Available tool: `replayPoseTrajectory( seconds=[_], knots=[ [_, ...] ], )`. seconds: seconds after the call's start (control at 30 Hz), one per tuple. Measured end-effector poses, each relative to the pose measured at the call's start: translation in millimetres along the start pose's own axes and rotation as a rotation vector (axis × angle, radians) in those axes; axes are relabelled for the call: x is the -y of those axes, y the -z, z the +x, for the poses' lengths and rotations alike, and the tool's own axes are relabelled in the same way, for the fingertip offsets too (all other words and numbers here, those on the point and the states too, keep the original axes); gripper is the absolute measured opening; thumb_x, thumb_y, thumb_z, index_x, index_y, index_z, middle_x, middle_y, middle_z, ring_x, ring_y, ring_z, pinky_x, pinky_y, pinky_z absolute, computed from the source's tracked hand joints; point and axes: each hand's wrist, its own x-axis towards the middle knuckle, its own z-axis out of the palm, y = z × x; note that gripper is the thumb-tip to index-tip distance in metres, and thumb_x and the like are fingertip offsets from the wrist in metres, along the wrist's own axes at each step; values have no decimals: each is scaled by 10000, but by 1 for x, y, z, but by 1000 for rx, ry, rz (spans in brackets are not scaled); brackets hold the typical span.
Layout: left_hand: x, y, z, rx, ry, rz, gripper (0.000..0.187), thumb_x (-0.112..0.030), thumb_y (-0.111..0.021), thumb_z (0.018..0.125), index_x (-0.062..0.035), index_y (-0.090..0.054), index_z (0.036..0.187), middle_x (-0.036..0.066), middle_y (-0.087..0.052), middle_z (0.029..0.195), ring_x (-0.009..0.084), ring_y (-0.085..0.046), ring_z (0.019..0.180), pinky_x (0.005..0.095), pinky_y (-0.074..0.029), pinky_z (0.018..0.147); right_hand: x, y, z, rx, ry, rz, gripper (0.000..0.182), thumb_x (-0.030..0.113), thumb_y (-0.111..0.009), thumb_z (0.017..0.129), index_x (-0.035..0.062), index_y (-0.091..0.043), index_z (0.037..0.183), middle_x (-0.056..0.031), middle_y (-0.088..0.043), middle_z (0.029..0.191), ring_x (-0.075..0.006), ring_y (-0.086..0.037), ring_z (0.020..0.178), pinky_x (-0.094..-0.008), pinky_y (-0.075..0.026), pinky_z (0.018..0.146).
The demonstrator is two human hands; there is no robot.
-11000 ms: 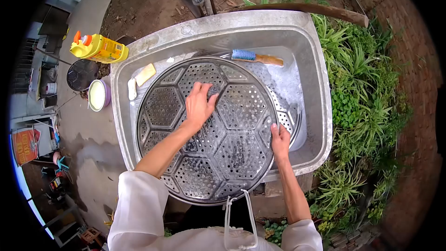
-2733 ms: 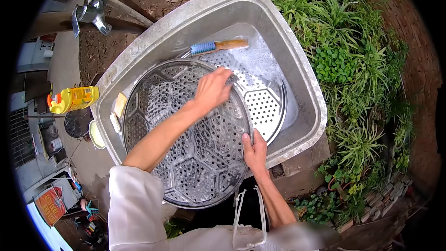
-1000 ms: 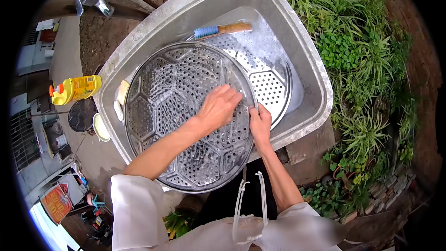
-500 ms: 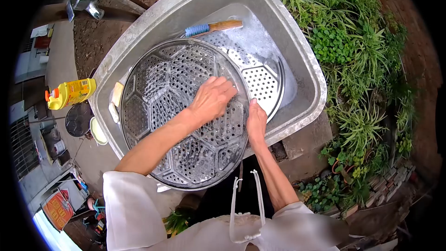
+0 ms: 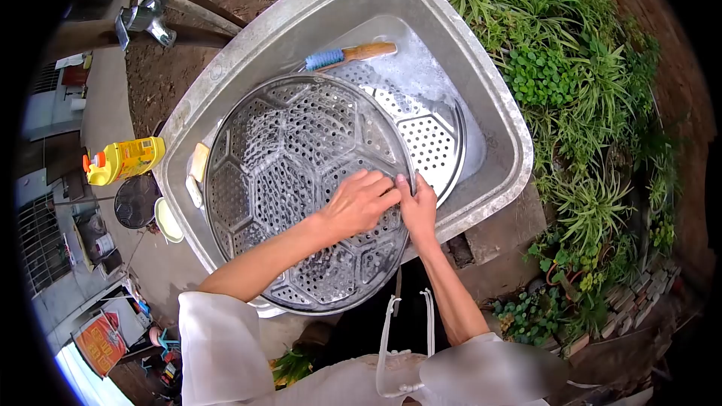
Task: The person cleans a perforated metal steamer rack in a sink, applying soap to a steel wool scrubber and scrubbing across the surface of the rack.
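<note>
Perforated tray point(image 5: 289, 180) mid-frame, overhanging basin point(image 5: 248, 46); right hand point(image 5: 419, 209) pinches its right rim; left hand point(image 5: 358, 203) curled on top, grip unclear; wet rim could slip if pinch loosens.

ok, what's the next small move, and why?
I'd probably slide the left hand across to the left side of the metal tray: that side looks darker than the shiny middle, the left hand sits near the right edge, and the right hand grips that edge, which should steady it.
</note>
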Motion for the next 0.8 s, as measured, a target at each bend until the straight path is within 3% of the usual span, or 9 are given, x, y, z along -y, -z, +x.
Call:
replayPoseTrajectory(
  seconds=[0.03, 0.17, 0.23, 0.37, 0.47, 0.5, 0.53, 0.7, 0.8],
  knots=[
    [11, -2, 7, 7, -56, 105, 316, 50, -641, 652, -26, -571, 950, 105, -574, 926, 314, -553, 905, 399, -479, 788, 0, 1, 0, 1, 71, -142, 378, 273, -549, 980, -27, -502, 755, -104, -420, 566, -135, -345, 530, -344, -339, 494],
    [89, 16, 56, -440, 465, 212, 278, 74, -594, 681, -23, -575, 940, 138, -561, 896, 342, -557, 888, 422, -485, 781, -7, 1, -1, -19, 165, -147, 284, 236, -586, 958, -29, -581, 855, 5, -395, 538, -71, -314, 502, -295, -289, 445],
    [73, 10, 57, -364, 461, 164, 296, 77, -592, 681, -25, -578, 958, 145, -565, 928, 344, -564, 901, 419, -490, 786, -2, 4, 1, -21, 192, -201, 262, 227, -594, 954, -25, -593, 882, 8, -392, 538, -68, -322, 502, -292, -291, 442],
    [23, -13, 21, -137, 149, 13, 338, 69, -605, 659, -40, -593, 979, 140, -564, 927, 319, -580, 902, 422, -513, 751, -7, 1, -2, -8, 110, -127, 236, 208, -577, 957, -24, -609, 927, 22, -409, 559, -59, -330, 512, -289, -294, 448],
    [86, 18, 53, -325, 484, 192, 330, 78, -586, 674, -27, -600, 987, 147, -577, 924, 343, -581, 907, 433, -505, 751, 1, 1, 1, -1, 95, -77, 207, 177, -559, 956, -21, -602, 911, 28, -413, 570, -60, -336, 524, -283, -296, 461],
    [95, 19, 60, -314, 505, 230, 316, 75, -578, 685, -15, -587, 987, 155, -576, 922, 353, -579, 909, 435, -499, 754, 0, 1, 2, -10, 110, -107, 206, 161, -561, 950, -28, -587, 874, -34, -432, 557, -108, -354, 493, -310, -314, 463],
    [82, 13, 56, -291, 449, 187, 316, 76, -583, 678, -16, -584, 981, 150, -575, 917, 347, -581, 900, 432, -500, 757, -2, 2, 2, -14, 123, -139, 210, 145, -562, 943, -35, -571, 837, -96, -450, 545, -156, -372, 462, -337, -332, 465],
    [26, -15, 10, -116, 111, -7, 329, 71, -621, 639, -25, -582, 951, 124, -560, 873, 306, -573, 899, 405, -503, 758, -5, 1, 1, -18, 39, -71, 320, 236, -499, 985, -37, -555, 828, -79, -436, 587, -155, -370, 545, -348, -354, 531],
    [73, 20, 41, -326, 318, 213, 301, 63, -624, 641, -25, -608, 928, 128, -559, 859, 320, -554, 861, 425, -472, 760, -7, 0, 6, -38, 11, -26, 420, 309, -434, 1016, -37, -525, 796, -69, -416, 619, -154, -357, 611, -354, -366, 585]
  ],
)
